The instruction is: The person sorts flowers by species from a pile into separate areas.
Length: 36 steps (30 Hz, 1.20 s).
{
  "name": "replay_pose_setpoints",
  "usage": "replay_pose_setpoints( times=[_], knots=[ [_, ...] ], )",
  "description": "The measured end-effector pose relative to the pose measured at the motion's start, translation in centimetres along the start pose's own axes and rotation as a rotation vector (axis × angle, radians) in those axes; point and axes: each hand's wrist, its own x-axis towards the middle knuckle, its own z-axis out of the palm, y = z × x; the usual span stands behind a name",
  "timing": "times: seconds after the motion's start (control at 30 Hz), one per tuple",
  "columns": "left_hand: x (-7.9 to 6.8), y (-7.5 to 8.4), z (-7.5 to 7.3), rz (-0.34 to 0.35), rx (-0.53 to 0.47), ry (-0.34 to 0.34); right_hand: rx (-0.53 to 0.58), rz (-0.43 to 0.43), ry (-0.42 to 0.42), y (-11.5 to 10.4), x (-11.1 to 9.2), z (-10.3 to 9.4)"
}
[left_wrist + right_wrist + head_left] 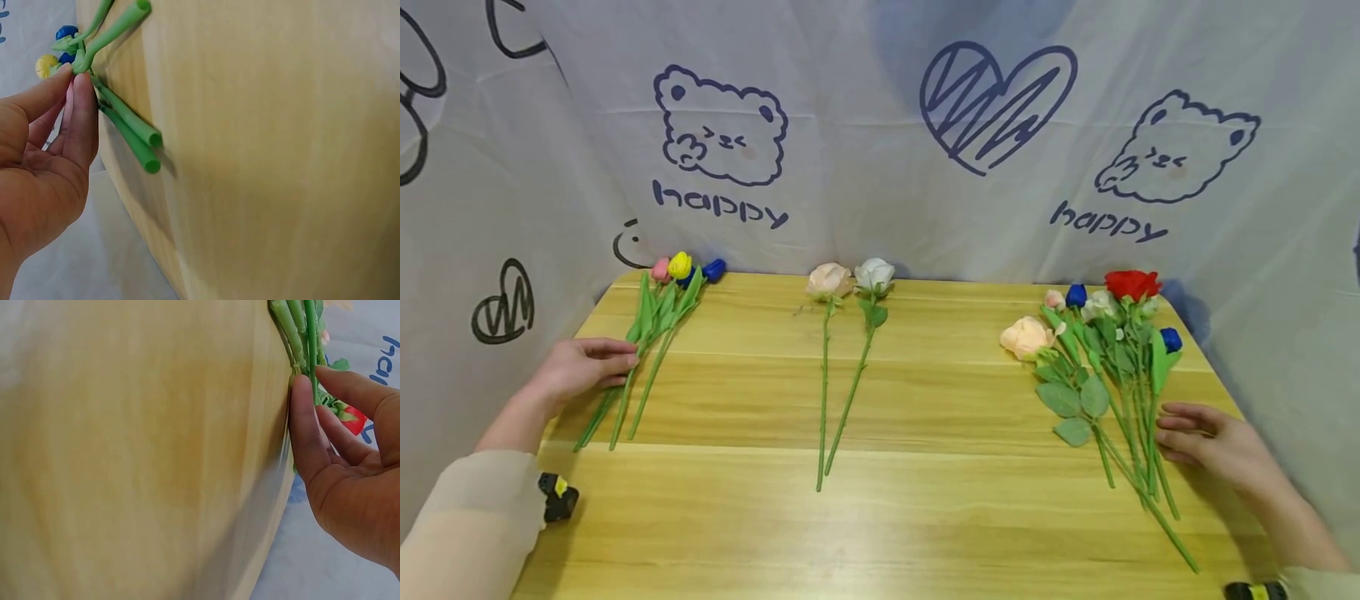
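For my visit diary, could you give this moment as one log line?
left hand: pinches tulip stem | right hand: at mixed bunch, grip unclear | lying between: peach rose, white rose

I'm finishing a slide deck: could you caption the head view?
Left hand at tulips, right hand at mixed flowers, two pale roses between, on a wooden table.

Table [925, 508]: smooth wood grain, glossy sheen. Stems [132, 117]: smooth, plastic-looking. Backdrop [850, 179]: creased matt cloth.

Soft glare whitens the near part of the tabletop [842, 546].
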Motion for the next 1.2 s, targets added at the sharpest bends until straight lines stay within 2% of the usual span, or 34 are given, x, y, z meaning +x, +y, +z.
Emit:
replay_pose_setpoints(
  times=[0.3, 0.43, 0.63, 0.77, 1.2],
  knots=[
    [0.3, 0.1, 0.4, -0.002, 0.036, -0.007, -0.009, 0.006, 0.012, -0.4, -0.1, 0.2],
    [0.4, 0.0, 0.5, -0.005, 0.018, -0.004, -0.001, 0.008, 0.018, -0.6, 0.1, 0.6],
    [0.2, 0.0, 0.7, 0.0, -0.025, -0.011, -0.015, -0.039, 0.039, -0.6, 0.6, 1.0],
    [0.2, 0.2, 0.8, 0.004, -0.02, -0.005, -0.012, -0.022, 0.048, -0.6, 0.7, 1.0],
    [0.3, -0.3, 0.7, 0.007, -0.053, -0.005, 0.091, -0.008, 0.074, -0.6, 0.7, 0.9]
  ],
)
